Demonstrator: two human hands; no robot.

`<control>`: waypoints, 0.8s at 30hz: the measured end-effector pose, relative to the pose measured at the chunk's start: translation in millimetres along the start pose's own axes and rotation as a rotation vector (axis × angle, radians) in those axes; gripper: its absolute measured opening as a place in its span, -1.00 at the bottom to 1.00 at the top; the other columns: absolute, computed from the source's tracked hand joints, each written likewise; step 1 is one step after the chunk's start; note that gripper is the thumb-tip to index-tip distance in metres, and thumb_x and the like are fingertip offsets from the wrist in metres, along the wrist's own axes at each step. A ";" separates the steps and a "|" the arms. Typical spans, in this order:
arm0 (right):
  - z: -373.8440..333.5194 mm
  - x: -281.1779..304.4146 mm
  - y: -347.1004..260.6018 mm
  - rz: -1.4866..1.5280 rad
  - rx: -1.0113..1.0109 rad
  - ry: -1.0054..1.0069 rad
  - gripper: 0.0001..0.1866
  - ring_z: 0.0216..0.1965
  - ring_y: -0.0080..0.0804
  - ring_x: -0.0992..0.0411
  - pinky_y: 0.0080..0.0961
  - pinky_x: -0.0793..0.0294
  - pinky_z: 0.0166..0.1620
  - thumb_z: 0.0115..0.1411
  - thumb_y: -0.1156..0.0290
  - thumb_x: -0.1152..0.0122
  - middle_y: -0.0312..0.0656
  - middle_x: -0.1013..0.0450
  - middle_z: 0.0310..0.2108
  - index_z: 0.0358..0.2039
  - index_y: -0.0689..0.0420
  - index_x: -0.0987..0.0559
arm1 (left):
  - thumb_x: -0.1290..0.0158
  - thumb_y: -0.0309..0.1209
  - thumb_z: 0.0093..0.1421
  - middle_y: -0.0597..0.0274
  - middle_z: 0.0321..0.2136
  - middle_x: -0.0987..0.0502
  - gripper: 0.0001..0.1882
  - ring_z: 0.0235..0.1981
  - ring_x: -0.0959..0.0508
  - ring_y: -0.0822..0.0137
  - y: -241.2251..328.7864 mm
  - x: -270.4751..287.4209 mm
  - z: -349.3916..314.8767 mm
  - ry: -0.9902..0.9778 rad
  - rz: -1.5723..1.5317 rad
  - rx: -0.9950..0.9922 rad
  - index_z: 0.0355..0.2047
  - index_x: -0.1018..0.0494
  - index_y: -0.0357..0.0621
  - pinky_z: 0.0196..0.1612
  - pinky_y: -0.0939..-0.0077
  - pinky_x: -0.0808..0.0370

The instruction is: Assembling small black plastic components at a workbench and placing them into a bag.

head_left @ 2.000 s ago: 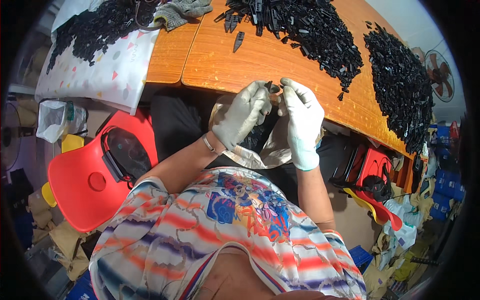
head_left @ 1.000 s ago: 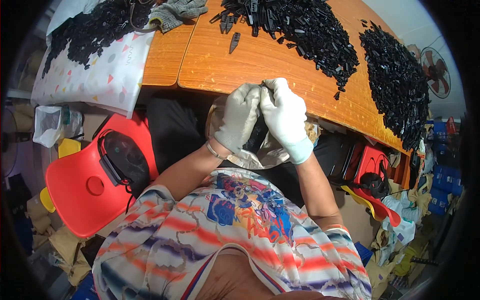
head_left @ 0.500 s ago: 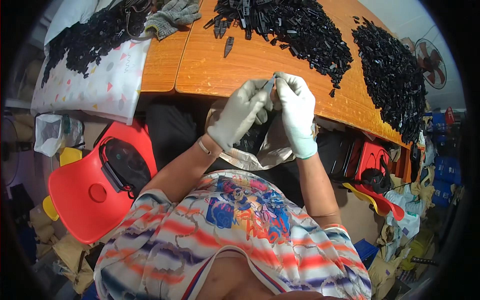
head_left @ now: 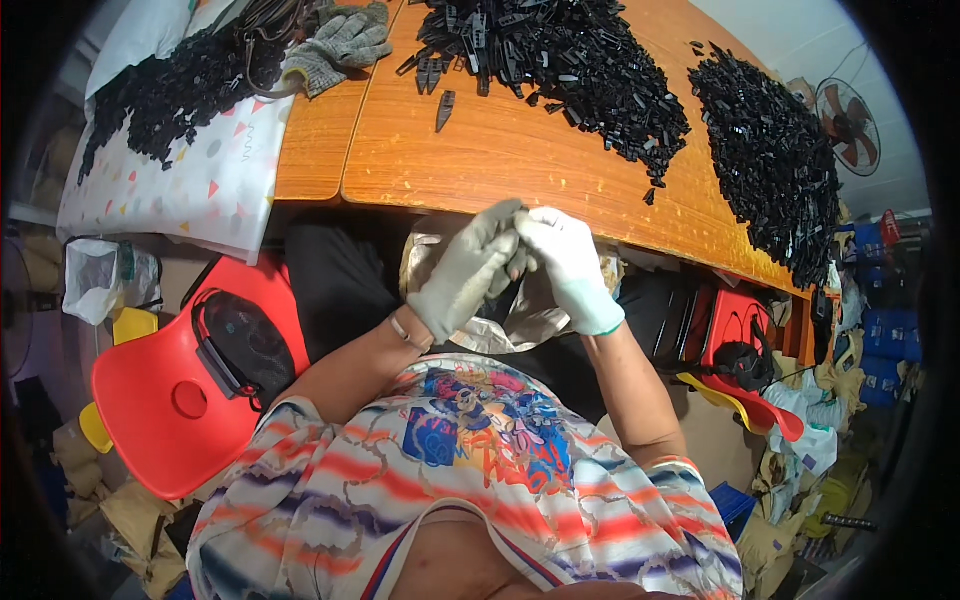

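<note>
Both my hands wear pale work gloves and meet just off the table's near edge, above my lap. My left hand (head_left: 470, 265) is closed, its fingertips up against those of the other hand. My right hand (head_left: 565, 260) is pinched from the right side. A small dark plastic piece (head_left: 521, 218) sits between the fingertips, mostly hidden by the gloves. Under the hands, an open light-coloured sack (head_left: 483, 336) lies in my lap. One pointed black plastic piece (head_left: 445, 111) lies alone on the wooden table (head_left: 440, 165).
A large heap of black plastic pieces (head_left: 590, 85) covers the table's far middle; another heap (head_left: 770, 160) is at the right. More black parts (head_left: 165, 95) lie on a patterned sheet (head_left: 215, 190) beside a grey knitted glove (head_left: 340, 48). Red chairs (head_left: 190, 400) stand either side.
My hands have come nearer to my body and slightly left, from over the table edge. The piece between the fingers shows less than before. The view has shifted a little.
</note>
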State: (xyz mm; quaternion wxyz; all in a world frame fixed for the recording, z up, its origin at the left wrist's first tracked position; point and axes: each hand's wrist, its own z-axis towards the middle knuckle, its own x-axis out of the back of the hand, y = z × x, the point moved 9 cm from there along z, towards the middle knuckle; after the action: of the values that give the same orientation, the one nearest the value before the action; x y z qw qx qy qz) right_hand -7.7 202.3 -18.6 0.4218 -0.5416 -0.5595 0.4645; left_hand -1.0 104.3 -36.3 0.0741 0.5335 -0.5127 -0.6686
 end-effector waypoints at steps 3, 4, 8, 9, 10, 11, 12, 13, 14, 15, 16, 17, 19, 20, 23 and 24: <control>-5.1 2.7 7.1 -0.266 -0.176 -0.208 -0.73 -0.58 -0.69 -0.36 -0.68 -0.29 -0.47 0.21 0.22 -0.19 -0.32 -0.49 -0.59 -0.44 0.18 -0.60 | 0.03 -0.27 0.33 0.25 -0.31 -0.50 -0.45 -0.40 -0.46 0.52 -12.2 3.0 -10.0 0.009 0.348 0.023 0.25 -0.13 -0.20 -0.33 0.66 -0.41; -4.3 10.7 11.5 -0.478 -0.241 -0.223 -0.70 -0.59 -0.67 -0.35 -0.66 -0.31 -0.46 0.20 0.17 -0.20 -0.32 -0.50 -0.60 -0.45 0.17 -0.61 | 0.02 -0.30 0.31 0.22 -0.29 -0.52 -0.43 -0.38 -0.48 0.51 -13.6 11.8 -14.4 0.045 0.586 0.099 0.26 -0.11 -0.23 -0.29 0.62 -0.44; 20.4 49.1 -54.0 -0.619 -0.087 0.133 -0.71 -0.51 -0.52 -0.44 -0.49 -0.40 -0.38 0.10 0.18 -0.20 -0.18 -0.50 -0.59 -0.49 0.18 -0.59 | -0.03 -0.30 0.19 -0.02 -0.20 -0.56 -0.49 -0.28 -0.58 0.02 28.4 7.7 -38.2 0.072 1.548 -0.151 0.17 -0.28 -0.01 -0.22 0.17 -0.52; 37.2 62.0 -65.0 -0.851 0.077 0.264 -0.75 -0.50 -0.35 -0.48 -0.43 -0.42 -0.36 0.11 0.21 -0.18 -0.09 -0.49 -0.59 -0.51 0.15 -0.59 | -0.05 -0.33 0.19 0.00 -0.21 -0.57 -0.54 -0.24 -0.59 0.05 37.5 6.4 -39.4 0.096 1.454 -0.230 0.12 -0.34 -0.05 -0.18 0.24 -0.52; 45.7 62.2 -81.4 -0.972 0.219 0.403 -0.81 -0.44 -0.19 -0.51 -0.38 -0.45 -0.30 0.12 0.24 -0.18 -0.07 -0.52 -0.51 -0.47 0.08 -0.61 | -0.07 -0.37 0.18 0.02 -0.21 -0.58 -0.58 -0.19 -0.59 0.08 50.3 7.3 -39.9 0.127 1.364 -0.307 0.07 -0.40 -0.09 -0.13 0.31 -0.52; 56.7 70.5 -84.7 -1.133 0.443 0.490 -0.82 -0.36 -0.11 -0.52 -0.31 -0.47 -0.24 0.12 0.21 -0.20 -0.06 -0.53 -0.40 -0.43 0.03 -0.62 | -0.09 -0.38 0.17 0.03 -0.20 -0.58 -0.66 -0.21 -0.60 0.07 61.9 4.5 -32.7 0.155 1.423 -0.331 -0.03 -0.47 -0.12 -0.15 0.33 -0.53; 69.4 76.9 -82.0 -1.239 0.456 0.549 -0.81 -0.32 -0.07 -0.52 -0.24 -0.48 -0.22 0.12 0.18 -0.22 -0.07 -0.52 -0.32 -0.38 0.02 -0.62 | -0.08 -0.38 0.17 0.04 -0.21 -0.58 -0.68 -0.22 -0.60 0.07 72.3 7.7 -26.2 0.202 1.424 -0.376 -0.05 -0.48 -0.12 -0.16 0.33 -0.53; 83.4 83.9 -77.7 -1.315 0.450 0.583 -0.79 -0.30 -0.04 -0.51 -0.21 -0.48 -0.21 0.12 0.18 -0.23 -0.06 -0.50 -0.30 -0.34 0.02 -0.61 | -0.07 -0.39 0.18 0.04 -0.22 -0.59 -0.70 -0.22 -0.60 0.07 83.9 11.5 -18.3 0.249 1.425 -0.423 -0.07 -0.48 -0.12 -0.17 0.33 -0.53; 94.3 81.6 -79.2 -1.406 0.385 0.573 -0.76 -0.28 -0.08 -0.51 -0.26 -0.48 -0.20 0.13 0.17 -0.23 -0.08 -0.50 -0.29 -0.29 0.04 -0.62 | -0.06 -0.36 0.19 0.05 -0.27 -0.59 -0.73 -0.26 -0.60 0.05 100.8 16.4 -10.5 0.325 1.485 -0.459 -0.10 -0.48 -0.11 -0.21 0.29 -0.52; 103.4 79.8 -80.4 -1.498 0.316 0.566 -0.73 -0.25 -0.12 -0.51 -0.32 -0.48 -0.19 0.14 0.16 -0.23 -0.10 -0.50 -0.29 -0.25 0.05 -0.62 | -0.06 -0.34 0.19 0.06 -0.29 -0.58 -0.74 -0.28 -0.59 0.05 114.3 25.0 0.5 0.398 1.556 -0.477 -0.11 -0.47 -0.11 -0.23 0.27 -0.52; 111.4 80.3 -79.5 -1.540 0.310 0.571 -0.74 -0.26 -0.10 -0.51 -0.26 -0.47 -0.20 0.13 0.16 -0.24 -0.08 -0.49 -0.29 -0.27 0.05 -0.61 | -0.06 -0.33 0.19 0.06 -0.31 -0.58 -0.75 -0.29 -0.59 0.04 127.8 32.3 12.0 0.466 1.623 -0.494 -0.13 -0.47 -0.10 -0.24 0.24 -0.51; 116.8 77.7 -79.8 -1.535 0.323 0.562 -0.74 -0.26 -0.10 -0.51 -0.26 -0.47 -0.20 0.13 0.16 -0.24 -0.08 -0.49 -0.29 -0.27 0.05 -0.61 | -0.05 -0.32 0.20 0.06 -0.31 -0.57 -0.75 -0.31 -0.58 0.03 137.3 42.0 24.5 0.504 1.643 -0.488 -0.13 -0.46 -0.09 -0.25 0.22 -0.50; 125.5 74.3 -78.5 -1.551 0.321 0.515 -0.77 -0.27 -0.02 -0.50 -0.19 -0.48 -0.23 0.10 0.21 -0.25 -0.03 -0.45 -0.30 -0.33 0.07 -0.57 | -0.03 -0.34 0.20 0.03 -0.30 -0.56 -0.76 -0.28 -0.56 -0.01 149.1 56.8 48.2 0.551 1.657 -0.453 -0.12 -0.45 -0.06 -0.24 0.16 -0.49; 126.1 71.7 -81.3 -1.550 0.328 0.514 -0.77 -0.27 -0.02 -0.50 -0.19 -0.48 -0.23 0.10 0.21 -0.25 -0.03 -0.45 -0.30 -0.33 0.07 -0.57 | -0.03 -0.34 0.20 0.03 -0.30 -0.56 -0.76 -0.28 -0.56 -0.01 153.7 64.0 56.2 0.557 1.658 -0.455 -0.12 -0.45 -0.06 -0.24 0.16 -0.49; 128.5 70.7 -80.9 -1.528 0.289 0.466 -0.78 -0.25 -0.02 -0.50 -0.19 -0.48 -0.20 0.08 0.22 -0.24 -0.03 -0.45 -0.29 -0.34 0.08 -0.56 | 0.07 -0.45 0.20 0.02 -0.25 -0.54 -0.78 -0.21 -0.54 -0.01 146.8 67.5 83.0 0.396 1.936 -0.321 -0.14 -0.43 -0.05 -0.21 0.14 -0.49; 129.3 69.2 -80.6 -1.542 0.297 0.461 -0.79 -0.25 -0.02 -0.50 -0.19 -0.48 -0.19 0.07 0.24 -0.23 -0.03 -0.45 -0.28 -0.34 0.08 -0.56 | 0.07 -0.45 0.20 0.02 -0.25 -0.54 -0.78 -0.21 -0.54 -0.01 147.9 68.1 84.4 0.392 1.935 -0.324 -0.14 -0.43 -0.05 -0.21 0.14 -0.49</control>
State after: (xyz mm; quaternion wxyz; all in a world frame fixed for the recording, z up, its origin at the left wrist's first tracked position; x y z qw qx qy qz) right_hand -155.0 264.7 30.5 0.7944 -0.0250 -0.6067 -0.0098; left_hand -162.4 42.9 25.4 0.7417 -0.0291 -0.6076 -0.2826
